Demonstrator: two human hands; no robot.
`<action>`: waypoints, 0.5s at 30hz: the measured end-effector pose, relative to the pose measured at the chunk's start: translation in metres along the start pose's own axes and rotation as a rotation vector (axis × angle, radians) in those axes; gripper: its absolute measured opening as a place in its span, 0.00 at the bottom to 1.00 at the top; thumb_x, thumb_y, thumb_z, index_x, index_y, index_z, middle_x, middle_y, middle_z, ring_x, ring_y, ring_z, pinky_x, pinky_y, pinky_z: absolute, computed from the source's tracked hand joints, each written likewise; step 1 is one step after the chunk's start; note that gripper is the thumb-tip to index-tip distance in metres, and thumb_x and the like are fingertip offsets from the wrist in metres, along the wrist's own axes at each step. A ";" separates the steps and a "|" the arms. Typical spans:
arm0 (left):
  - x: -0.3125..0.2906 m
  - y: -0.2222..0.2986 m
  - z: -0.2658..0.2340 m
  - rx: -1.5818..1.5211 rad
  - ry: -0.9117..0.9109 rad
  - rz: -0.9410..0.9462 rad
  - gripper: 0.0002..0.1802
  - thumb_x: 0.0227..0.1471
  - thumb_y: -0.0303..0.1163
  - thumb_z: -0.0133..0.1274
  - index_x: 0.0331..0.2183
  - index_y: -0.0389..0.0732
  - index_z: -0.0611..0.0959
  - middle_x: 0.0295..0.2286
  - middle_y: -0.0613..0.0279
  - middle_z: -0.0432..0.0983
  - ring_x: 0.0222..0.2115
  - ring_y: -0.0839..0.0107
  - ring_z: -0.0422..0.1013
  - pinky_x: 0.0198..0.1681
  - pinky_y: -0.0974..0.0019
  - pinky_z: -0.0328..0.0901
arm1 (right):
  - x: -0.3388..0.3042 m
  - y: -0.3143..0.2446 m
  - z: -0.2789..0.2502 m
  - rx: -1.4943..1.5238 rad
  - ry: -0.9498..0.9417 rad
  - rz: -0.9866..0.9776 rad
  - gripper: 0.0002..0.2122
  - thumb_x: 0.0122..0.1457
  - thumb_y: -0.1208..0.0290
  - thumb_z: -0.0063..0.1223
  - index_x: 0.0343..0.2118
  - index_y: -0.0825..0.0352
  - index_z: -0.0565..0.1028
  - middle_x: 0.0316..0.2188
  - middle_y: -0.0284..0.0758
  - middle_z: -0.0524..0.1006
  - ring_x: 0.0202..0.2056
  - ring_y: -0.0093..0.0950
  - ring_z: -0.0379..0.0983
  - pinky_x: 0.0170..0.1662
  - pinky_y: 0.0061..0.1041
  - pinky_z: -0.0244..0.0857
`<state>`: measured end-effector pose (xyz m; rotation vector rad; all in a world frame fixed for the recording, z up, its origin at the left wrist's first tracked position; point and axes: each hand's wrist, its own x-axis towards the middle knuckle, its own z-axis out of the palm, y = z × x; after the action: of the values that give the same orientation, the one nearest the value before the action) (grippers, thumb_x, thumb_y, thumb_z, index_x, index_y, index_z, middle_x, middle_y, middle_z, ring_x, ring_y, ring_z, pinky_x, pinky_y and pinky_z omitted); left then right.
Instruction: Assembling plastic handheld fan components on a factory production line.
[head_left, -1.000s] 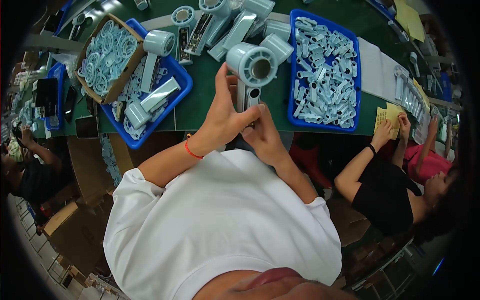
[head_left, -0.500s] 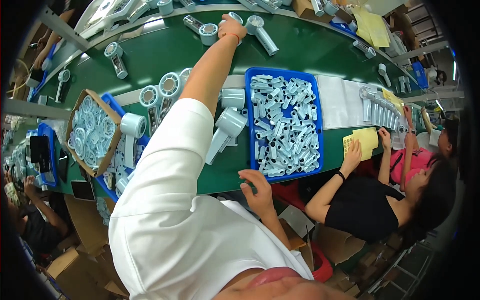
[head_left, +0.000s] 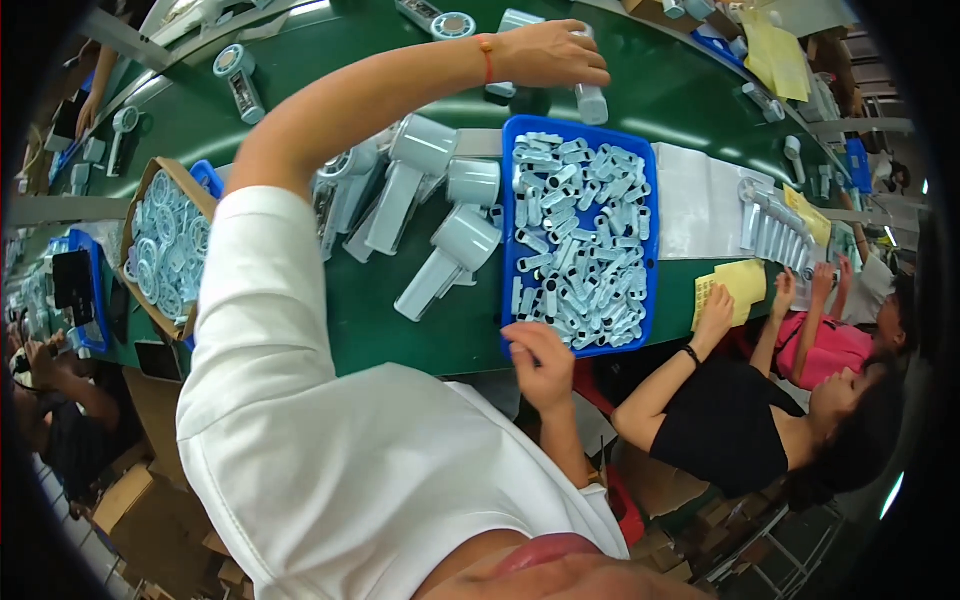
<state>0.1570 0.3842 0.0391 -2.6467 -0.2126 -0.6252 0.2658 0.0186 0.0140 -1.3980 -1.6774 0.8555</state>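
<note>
The left hand (head_left: 553, 55) reaches far across the green counter (head_left: 360, 320), fingers over a pale blue handled device (head_left: 592, 102) lying beyond the blue tray (head_left: 653, 235); I cannot tell whether its grip is clenched on the device or merely touching it. The right hand (head_left: 543, 372) is loosely curled by the tray's near corner, its inside hidden, so its grip cannot be told either. Small pale parts (head_left: 580, 240) fill the tray, with round-headed devices (head_left: 440, 262) clustered just left of it. A co-worker's hand (head_left: 714, 312) touches a yellow sheet (head_left: 738, 285).
</note>
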 end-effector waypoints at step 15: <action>-0.164 0.142 -0.183 -0.004 -0.261 -0.282 0.18 0.37 0.26 0.56 0.36 0.45 0.73 0.43 0.64 0.68 0.52 0.65 0.61 0.47 0.66 0.65 | 0.025 0.018 -0.002 0.000 0.015 -0.076 0.05 0.53 0.80 0.50 0.32 0.69 0.76 0.30 0.39 0.76 0.30 0.31 0.73 0.32 0.24 0.67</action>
<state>-0.0267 0.1694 0.0624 -2.7194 -0.6695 -0.3600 0.2737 0.0468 0.0033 -1.3287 -1.7079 0.8000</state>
